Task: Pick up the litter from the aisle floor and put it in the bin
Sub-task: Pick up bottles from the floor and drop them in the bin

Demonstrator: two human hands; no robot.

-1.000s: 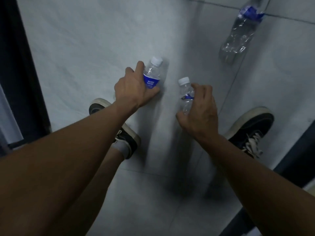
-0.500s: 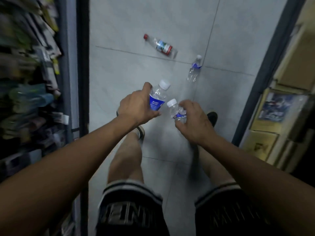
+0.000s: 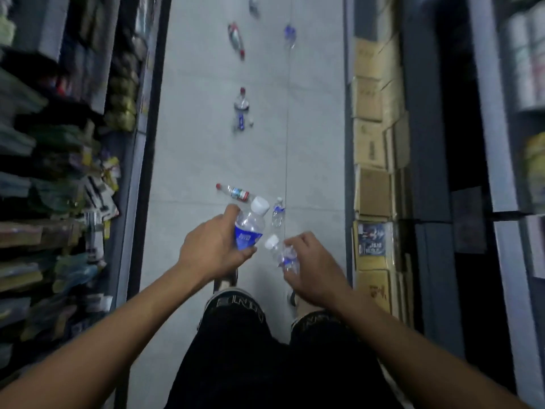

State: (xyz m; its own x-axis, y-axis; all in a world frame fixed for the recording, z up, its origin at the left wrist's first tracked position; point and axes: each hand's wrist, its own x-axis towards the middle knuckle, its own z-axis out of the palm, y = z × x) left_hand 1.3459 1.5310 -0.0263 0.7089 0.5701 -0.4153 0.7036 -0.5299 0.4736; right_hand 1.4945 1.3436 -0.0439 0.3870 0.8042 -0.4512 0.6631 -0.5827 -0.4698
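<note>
My left hand (image 3: 211,247) grips a clear plastic bottle with a blue label and white cap (image 3: 250,227), held up over the aisle floor. My right hand (image 3: 314,271) grips a smaller crumpled clear bottle with a white cap (image 3: 281,253). On the grey tiled floor just ahead lie a red-capped bottle with a red and green label (image 3: 234,191) and a small blue-labelled bottle (image 3: 278,212). Farther up the aisle lie several more bottles, among them a red-capped one (image 3: 241,103) and a blue-labelled one (image 3: 289,35). No bin is in view.
Stocked shelves (image 3: 59,172) line the left side of the narrow aisle. Stacked cardboard boxes (image 3: 374,149) and dark shelving stand along the right. My legs in black shorts (image 3: 265,349) fill the bottom centre.
I have risen from a crouch, and both hands have lifted their bottles off the floor. The view has swung up along the aisle, so more bottles show ahead.
</note>
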